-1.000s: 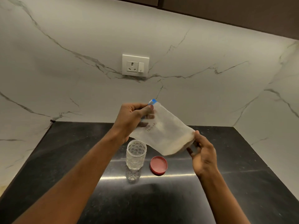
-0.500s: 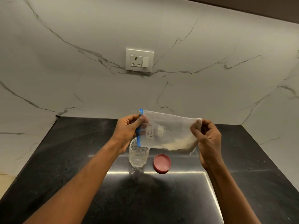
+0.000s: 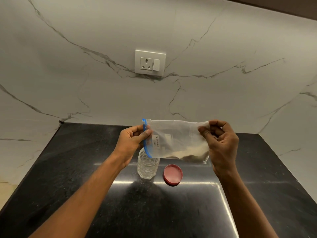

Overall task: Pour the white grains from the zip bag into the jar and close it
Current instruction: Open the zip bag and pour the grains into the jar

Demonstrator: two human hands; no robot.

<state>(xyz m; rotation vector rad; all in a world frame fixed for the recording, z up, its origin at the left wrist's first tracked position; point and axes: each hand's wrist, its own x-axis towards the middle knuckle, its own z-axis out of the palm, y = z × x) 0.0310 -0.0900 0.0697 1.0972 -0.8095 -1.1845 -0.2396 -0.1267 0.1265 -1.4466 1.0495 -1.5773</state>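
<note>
A clear zip bag (image 3: pixel 176 136) with a blue zip strip is held sideways in the air, its zip end to the left. My left hand (image 3: pixel 132 140) pinches the zip end. My right hand (image 3: pixel 221 143) pinches the bag's bottom corner. White grains (image 3: pixel 187 152) lie along the bag's lower edge, toward the right. Below the zip end stands an open clear glass jar (image 3: pixel 147 167) with a dimpled wall, upright on the black counter (image 3: pixel 85 169). Its red lid (image 3: pixel 172 174) lies flat on the counter just right of the jar.
A marble wall rises behind the counter with a white socket and switch plate (image 3: pixel 150 62). A second marble wall (image 3: pixel 291 127) closes the right side. The counter's left edge runs diagonally at the lower left.
The bag has swung from a slant to level, with my right hand raised and now gripping its bottom corner. The zip end has dropped to just above the jar's mouth.
</note>
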